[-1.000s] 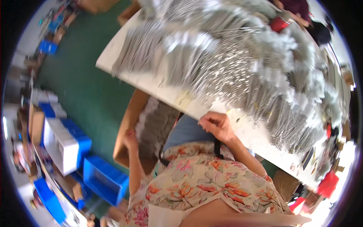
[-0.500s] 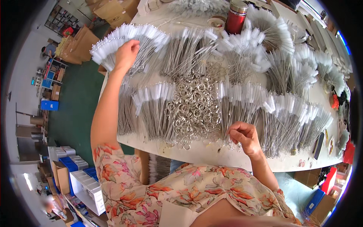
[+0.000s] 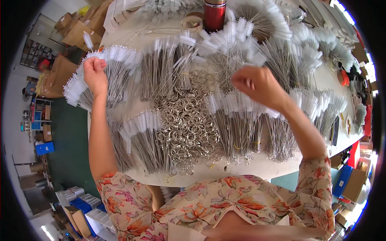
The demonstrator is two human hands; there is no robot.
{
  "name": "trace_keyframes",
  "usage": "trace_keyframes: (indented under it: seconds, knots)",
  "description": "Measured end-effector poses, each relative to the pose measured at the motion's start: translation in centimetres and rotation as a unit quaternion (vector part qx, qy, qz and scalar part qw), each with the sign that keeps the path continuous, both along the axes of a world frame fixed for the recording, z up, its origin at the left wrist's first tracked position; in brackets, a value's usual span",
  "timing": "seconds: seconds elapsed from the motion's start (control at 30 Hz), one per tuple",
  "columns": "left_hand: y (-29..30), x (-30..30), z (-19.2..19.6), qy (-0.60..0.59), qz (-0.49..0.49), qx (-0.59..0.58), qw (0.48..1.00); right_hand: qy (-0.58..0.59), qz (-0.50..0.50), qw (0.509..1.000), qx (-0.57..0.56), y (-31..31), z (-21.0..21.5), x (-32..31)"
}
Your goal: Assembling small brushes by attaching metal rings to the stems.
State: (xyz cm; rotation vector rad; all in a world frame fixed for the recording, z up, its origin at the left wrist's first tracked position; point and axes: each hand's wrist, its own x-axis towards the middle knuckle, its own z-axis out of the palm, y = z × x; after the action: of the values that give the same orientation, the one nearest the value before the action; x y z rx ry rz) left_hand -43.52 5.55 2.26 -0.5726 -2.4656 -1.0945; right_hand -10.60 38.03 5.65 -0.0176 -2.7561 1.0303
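Across the white tabletop (image 3: pixel 257 169), seen from my head camera, thin wire-stemmed brushes with white bristle heads (image 3: pixel 235 106) lie in bundles and fans on both sides of a heap of shiny silver-coloured metal rings (image 3: pixel 187 128). The heap spreads over the middle of the table toward the near edge, and a few loose rings lie just beside it there.

I have my left hand (image 3: pixel 95 74) at the far left, over the fanned brushes, its fingers curled in. One single white-bristled brush (image 3: pixel 87 41) sticks up just beyond those fingers; I cannot tell whether I am gripping its stem.

With my right hand (image 3: pixel 257 84) I hover above the bundles to the right of the rings, fingers bent and slightly blurred, and I cannot tell whether anything sits between them.

Beyond the rings, a red metallic flask (image 3: pixel 214 17) stands near a pale round roll of tape (image 3: pixel 192 22). Brown cardboard boxes (image 3: pixel 82 34) are stacked past the table's far left corner, and a blue plastic bin (image 3: pixel 44 148) rests by the green floor (image 3: pixel 68 136). My flower-patterned cream blouse (image 3: pixel 241 197) fills the lower part of the view.
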Motion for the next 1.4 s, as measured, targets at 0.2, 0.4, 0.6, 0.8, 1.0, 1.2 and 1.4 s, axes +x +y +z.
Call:
trace_keyframes:
  seconds: [0.2,0.4,0.6,0.8,1.0,1.2,1.4]
  knots:
    - [6.7,12.1,-0.8,-0.100,-0.266,-0.145,0.948,-0.050,-0.180,0.960,0.211,7.4,-2.2,-6.1]
    - [5.8,11.2,-3.8,-0.173,-0.262,-0.181,0.932,-0.051,-0.253,0.962,0.084,8.5,-4.2,-8.0]
    - [5.8,11.7,-2.3,-0.226,-0.204,0.043,0.952,-0.088,-0.279,0.943,-0.158,8.1,-3.5,-8.5]
    - [4.1,13.4,2.6,-0.369,-0.188,0.344,0.843,-0.075,-0.169,0.855,-0.485,7.3,1.4,-3.6]
    - [0.8,19.6,5.3,-0.347,-0.107,0.361,0.859,0.065,-0.225,0.920,-0.315,14.4,3.7,3.3]
    - [-5.9,23.2,3.2,-0.363,-0.082,0.354,0.858,-0.032,-0.247,0.907,0.339,31.4,-1.4,9.5]
    - [-9.6,27.3,0.4,-0.395,-0.051,0.389,0.831,-0.246,-0.398,0.877,0.109,28.0,-3.1,6.4]
